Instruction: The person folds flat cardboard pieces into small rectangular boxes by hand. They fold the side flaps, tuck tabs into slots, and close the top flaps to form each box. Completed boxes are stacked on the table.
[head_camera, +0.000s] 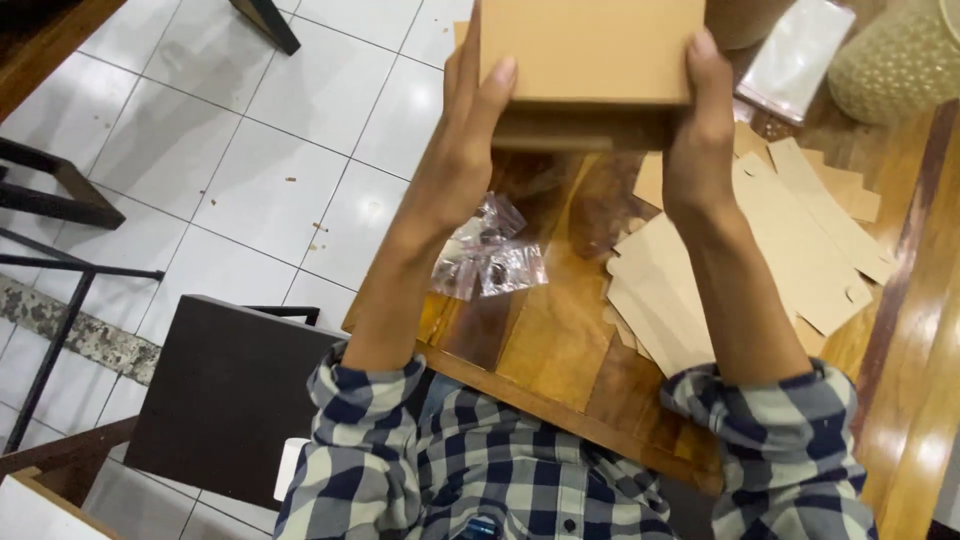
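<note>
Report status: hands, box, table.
Left hand and right hand grip cardboard box above table. Flat cardboard blanks, small plastic bags lie below.

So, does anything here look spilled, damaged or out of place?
Small brown crumbs lie scattered on the white floor tiles beside the table. Otherwise nothing stands out: both hands, left and right, hold the cardboard box level.
</note>
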